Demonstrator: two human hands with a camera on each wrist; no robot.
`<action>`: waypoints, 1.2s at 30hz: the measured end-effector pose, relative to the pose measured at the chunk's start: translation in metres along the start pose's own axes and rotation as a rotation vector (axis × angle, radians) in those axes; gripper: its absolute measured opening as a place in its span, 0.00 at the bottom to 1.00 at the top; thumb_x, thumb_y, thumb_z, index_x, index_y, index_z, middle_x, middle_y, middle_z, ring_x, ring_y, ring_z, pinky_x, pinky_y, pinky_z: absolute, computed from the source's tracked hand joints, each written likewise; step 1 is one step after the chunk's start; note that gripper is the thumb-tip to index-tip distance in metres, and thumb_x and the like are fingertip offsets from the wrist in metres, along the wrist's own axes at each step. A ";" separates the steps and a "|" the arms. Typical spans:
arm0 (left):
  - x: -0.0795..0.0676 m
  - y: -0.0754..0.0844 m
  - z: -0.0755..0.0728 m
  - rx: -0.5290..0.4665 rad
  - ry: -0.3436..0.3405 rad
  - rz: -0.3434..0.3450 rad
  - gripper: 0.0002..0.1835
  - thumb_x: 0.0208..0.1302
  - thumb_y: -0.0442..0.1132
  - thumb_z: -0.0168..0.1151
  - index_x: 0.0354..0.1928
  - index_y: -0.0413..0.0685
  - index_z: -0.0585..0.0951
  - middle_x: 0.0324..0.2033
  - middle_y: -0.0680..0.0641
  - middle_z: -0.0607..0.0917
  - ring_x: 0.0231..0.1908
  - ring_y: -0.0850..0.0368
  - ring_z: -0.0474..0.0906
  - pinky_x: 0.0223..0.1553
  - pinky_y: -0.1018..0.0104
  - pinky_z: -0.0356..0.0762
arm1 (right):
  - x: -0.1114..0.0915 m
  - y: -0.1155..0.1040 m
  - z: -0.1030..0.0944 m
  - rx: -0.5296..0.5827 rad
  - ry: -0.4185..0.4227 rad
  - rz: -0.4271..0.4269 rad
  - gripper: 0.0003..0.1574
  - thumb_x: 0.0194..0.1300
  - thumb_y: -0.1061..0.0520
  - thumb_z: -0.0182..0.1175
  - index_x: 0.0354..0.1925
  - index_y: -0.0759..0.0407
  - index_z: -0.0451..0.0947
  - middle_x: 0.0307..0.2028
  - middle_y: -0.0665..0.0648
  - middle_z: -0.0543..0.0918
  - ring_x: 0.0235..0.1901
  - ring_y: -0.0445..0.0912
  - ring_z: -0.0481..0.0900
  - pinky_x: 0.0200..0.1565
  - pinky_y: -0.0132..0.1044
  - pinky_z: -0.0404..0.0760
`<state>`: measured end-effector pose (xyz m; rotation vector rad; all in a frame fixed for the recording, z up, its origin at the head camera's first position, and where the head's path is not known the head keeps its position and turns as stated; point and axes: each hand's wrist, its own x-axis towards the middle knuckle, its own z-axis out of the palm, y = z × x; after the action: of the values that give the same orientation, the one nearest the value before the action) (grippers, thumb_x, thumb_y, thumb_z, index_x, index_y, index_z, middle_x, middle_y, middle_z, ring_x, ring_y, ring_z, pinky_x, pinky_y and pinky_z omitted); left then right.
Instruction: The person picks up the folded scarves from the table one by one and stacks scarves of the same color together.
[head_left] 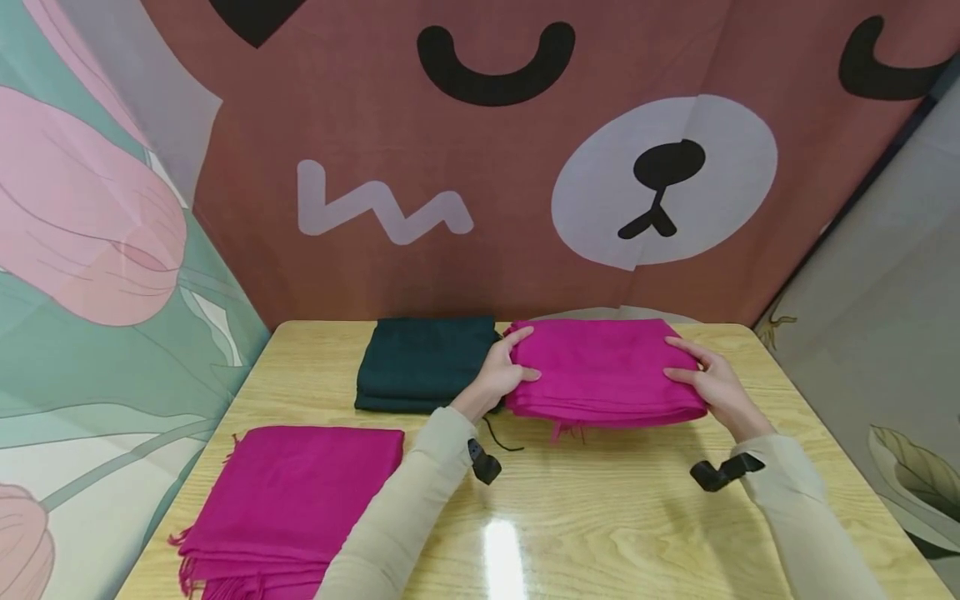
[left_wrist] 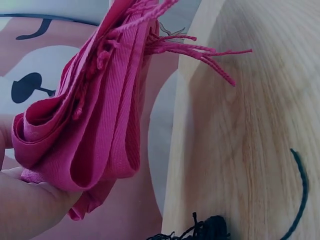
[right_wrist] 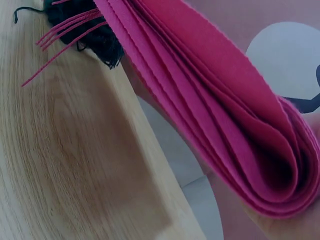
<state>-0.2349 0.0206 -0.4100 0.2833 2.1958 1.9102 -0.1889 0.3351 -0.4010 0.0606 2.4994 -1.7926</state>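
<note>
A folded magenta fringed scarf is held between both hands, raised over the back right of the table. My left hand grips its left end, thumb and fingers on top of the cloth. At the opposite end, my right hand pinches the right edge. The wrist views show the stacked folds of the scarf and its loose fringe, with bare wood below. Beside the left hand lies a folded dark green scarf, partly covered by that hand.
Another folded magenta scarf lies at the front left, partly behind the left sleeve. A dark green fringe strand trails on the wooden table. A printed bear curtain hangs behind the back edge.
</note>
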 end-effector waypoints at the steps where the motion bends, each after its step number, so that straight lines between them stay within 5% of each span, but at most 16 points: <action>1: -0.002 0.001 -0.001 -0.004 -0.005 0.001 0.38 0.50 0.23 0.63 0.65 0.51 0.65 0.58 0.44 0.68 0.54 0.50 0.68 0.50 0.59 0.71 | -0.001 -0.001 0.000 0.016 -0.005 0.000 0.41 0.62 0.56 0.58 0.69 0.57 0.52 0.67 0.70 0.47 0.37 0.31 0.72 0.35 0.28 0.77; 9: -0.016 0.008 -0.009 -0.033 -0.051 -0.003 0.39 0.52 0.24 0.62 0.66 0.52 0.63 0.59 0.44 0.67 0.54 0.49 0.67 0.50 0.58 0.71 | -0.013 -0.008 0.002 0.050 -0.009 -0.031 0.40 0.62 0.57 0.58 0.68 0.56 0.54 0.64 0.73 0.50 0.33 0.33 0.77 0.31 0.32 0.79; 18: -0.047 0.036 -0.016 -0.037 -0.056 0.017 0.38 0.53 0.21 0.59 0.67 0.45 0.61 0.60 0.39 0.64 0.56 0.45 0.65 0.50 0.57 0.71 | -0.024 -0.017 0.007 0.084 -0.015 -0.066 0.38 0.61 0.58 0.59 0.67 0.52 0.58 0.60 0.72 0.55 0.30 0.38 0.79 0.29 0.33 0.79; 26: -0.042 0.016 -0.019 -0.067 -0.060 0.051 0.39 0.51 0.24 0.63 0.66 0.54 0.63 0.60 0.44 0.66 0.56 0.49 0.65 0.49 0.58 0.72 | -0.035 -0.019 0.009 0.167 -0.042 -0.095 0.37 0.61 0.61 0.59 0.66 0.53 0.60 0.53 0.58 0.62 0.28 0.43 0.81 0.27 0.36 0.80; 36: -0.056 0.016 -0.023 -0.060 -0.069 0.150 0.39 0.49 0.21 0.62 0.65 0.48 0.64 0.59 0.41 0.66 0.54 0.47 0.66 0.48 0.58 0.73 | -0.048 -0.023 0.012 0.194 -0.056 -0.102 0.36 0.61 0.62 0.59 0.66 0.51 0.60 0.59 0.61 0.58 0.31 0.41 0.81 0.28 0.35 0.80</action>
<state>-0.1878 -0.0148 -0.3887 0.5085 2.1234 2.0062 -0.1421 0.3164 -0.3794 -0.1081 2.3232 -2.0406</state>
